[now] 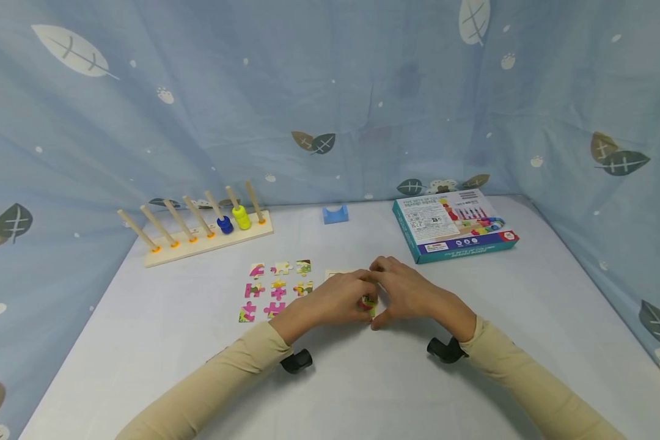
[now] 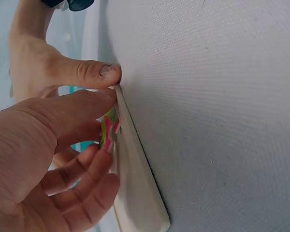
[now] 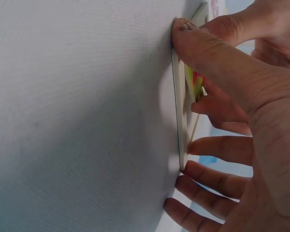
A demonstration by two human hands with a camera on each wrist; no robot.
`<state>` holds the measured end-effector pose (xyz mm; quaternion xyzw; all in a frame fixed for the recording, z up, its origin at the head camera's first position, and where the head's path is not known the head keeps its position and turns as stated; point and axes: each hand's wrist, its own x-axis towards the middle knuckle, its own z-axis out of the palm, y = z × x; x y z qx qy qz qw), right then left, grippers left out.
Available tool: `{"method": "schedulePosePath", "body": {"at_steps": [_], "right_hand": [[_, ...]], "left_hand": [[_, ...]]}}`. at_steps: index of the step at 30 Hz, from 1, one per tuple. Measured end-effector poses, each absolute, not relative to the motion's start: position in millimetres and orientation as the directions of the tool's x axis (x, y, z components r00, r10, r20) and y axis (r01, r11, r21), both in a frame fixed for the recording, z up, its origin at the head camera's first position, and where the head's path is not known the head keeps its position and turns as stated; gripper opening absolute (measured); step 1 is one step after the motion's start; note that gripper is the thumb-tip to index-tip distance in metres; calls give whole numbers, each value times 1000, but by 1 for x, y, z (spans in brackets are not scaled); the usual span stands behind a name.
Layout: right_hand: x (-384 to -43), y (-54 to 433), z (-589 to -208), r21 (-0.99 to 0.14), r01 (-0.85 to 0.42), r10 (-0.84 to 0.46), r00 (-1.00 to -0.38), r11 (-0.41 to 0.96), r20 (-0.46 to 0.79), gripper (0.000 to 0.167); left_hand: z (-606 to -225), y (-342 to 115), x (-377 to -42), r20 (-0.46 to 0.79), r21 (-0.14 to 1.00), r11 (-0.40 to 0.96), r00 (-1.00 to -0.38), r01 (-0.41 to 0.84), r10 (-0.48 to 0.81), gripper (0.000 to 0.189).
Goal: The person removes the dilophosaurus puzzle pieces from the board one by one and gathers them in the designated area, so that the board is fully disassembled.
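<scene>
Both hands meet over a thin, pale wooden puzzle tray (image 2: 137, 193) lying on the table. My left hand (image 1: 338, 298) pinches a pink, green and yellow puzzle piece (image 1: 367, 302) between thumb and fingers, at the tray's surface. At the tray's right end, my right hand (image 1: 406, 290) holds the board by its edges, with the thumb (image 3: 198, 41) on the near edge and the fingertips along the side. Most of the tray is hidden under the hands in the head view. Left of them, several loose puzzle pieces (image 1: 278, 288) lie in rows.
A wooden peg stand (image 1: 209, 243) with blue and yellow rings is at the back left. Behind the hands lies a small blue notched block (image 1: 335, 215). A teal-sided toy box (image 1: 456, 223) lies at the back right, before the leaf-patterned curtain (image 1: 330, 91).
</scene>
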<state>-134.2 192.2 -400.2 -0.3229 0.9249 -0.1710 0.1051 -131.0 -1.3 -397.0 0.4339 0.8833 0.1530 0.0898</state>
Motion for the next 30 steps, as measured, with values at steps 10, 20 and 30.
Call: {"method": "schedulePosePath", "body": {"at_steps": [10, 20, 30], "right_hand": [[-133, 192, -401, -419, -549, -631, -772, 723, -78, 91], [-131, 192, -401, -397, -554, -628, -775, 731, -74, 91], [-132, 191, -401, -366, -529, -601, -791, 765, -112, 96]], "left_hand": [[-398, -1, -130, -25, 351, 593, -625, 725, 780, 27], [-397, -3, -128, 1, 347, 588, -627, 731, 779, 28], [-393, -19, -125, 96, 325, 558, -614, 763, 783, 26]]}}
